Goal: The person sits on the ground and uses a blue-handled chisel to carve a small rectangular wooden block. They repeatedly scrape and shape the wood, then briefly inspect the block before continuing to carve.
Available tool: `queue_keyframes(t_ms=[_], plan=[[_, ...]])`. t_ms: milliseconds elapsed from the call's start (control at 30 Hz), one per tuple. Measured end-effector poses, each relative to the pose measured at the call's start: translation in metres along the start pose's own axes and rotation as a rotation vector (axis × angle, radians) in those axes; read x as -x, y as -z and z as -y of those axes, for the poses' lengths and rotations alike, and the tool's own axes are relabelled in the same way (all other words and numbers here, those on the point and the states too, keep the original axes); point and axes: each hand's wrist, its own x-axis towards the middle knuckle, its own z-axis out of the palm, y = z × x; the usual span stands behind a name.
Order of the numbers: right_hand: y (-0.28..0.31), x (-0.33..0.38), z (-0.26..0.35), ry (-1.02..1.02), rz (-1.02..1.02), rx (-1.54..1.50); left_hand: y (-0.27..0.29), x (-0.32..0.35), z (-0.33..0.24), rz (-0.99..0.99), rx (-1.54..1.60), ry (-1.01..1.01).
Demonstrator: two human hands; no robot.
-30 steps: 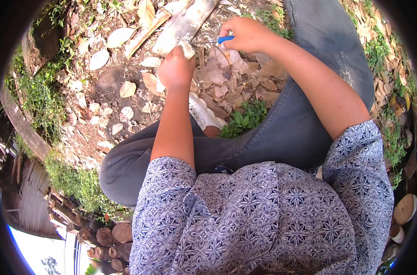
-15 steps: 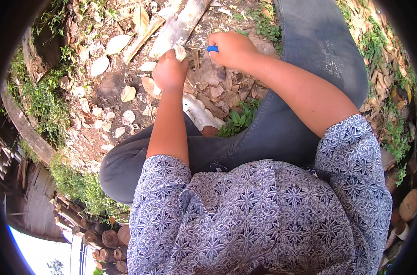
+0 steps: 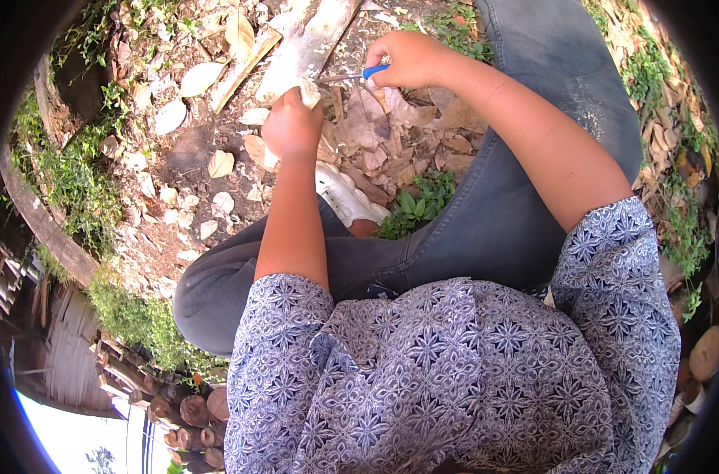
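My left hand [image 3: 290, 128] is closed around a pale, light-coloured chunk [image 3: 309, 93], probably wood, whose upper end sticks out past the fingers. In my right hand [image 3: 407, 59] is a thin metal tool with a blue handle [image 3: 374, 71], gripped between thumb and fingers. Its narrow shaft points left, and the tip reaches the chunk or ends very near it; the exact kind of tool and its point are too small to make out. Just beyond the left hand lies a pale, flat wooden plank [image 3: 316, 43] on the ground.
Dry leaves [image 3: 375, 130] and pale shavings cover the soil around my white shoe [image 3: 345, 193]. My bent legs in dark jeans [image 3: 561, 142] frame the work area. A narrow wood strip [image 3: 247, 69] lies beside the plank. Stacked logs [image 3: 192, 412] stand at lower left.
My right hand has shifted slightly up and to the right, and more of the blue handle and metal shaft shows. The left hand has stayed nearly in place with the chunk.
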Motion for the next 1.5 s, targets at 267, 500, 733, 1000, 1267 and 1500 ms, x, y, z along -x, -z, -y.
queue_keyframes(t_ms=[267, 500, 733, 1000, 1267, 1500], plan=[[0.015, 0.001, 0.014, -0.162, 0.141, -0.108, 0.000, -0.004, 0.004, 0.036, 0.022, -0.006], [0.006, -0.008, 0.019, -0.139, 0.116, -0.039, 0.007, -0.002, 0.001, 0.112, -0.016, 0.037], [-0.007, -0.005, 0.037, -0.129, -0.013, 0.197, 0.006, -0.004, -0.006, 0.135, -0.044, 0.040], [-0.057, 0.032, 0.056, -0.244, -0.163, 0.091, 0.005, -0.001, -0.003, 0.097, -0.040, 0.050], [0.002, 0.011, 0.017, -0.265, 0.006, 0.089, 0.006, 0.001, -0.002, 0.023, -0.016, 0.012], [0.002, 0.008, 0.011, -0.189, 0.027, 0.037, 0.009, -0.002, -0.003, 0.060, -0.016, 0.024]])
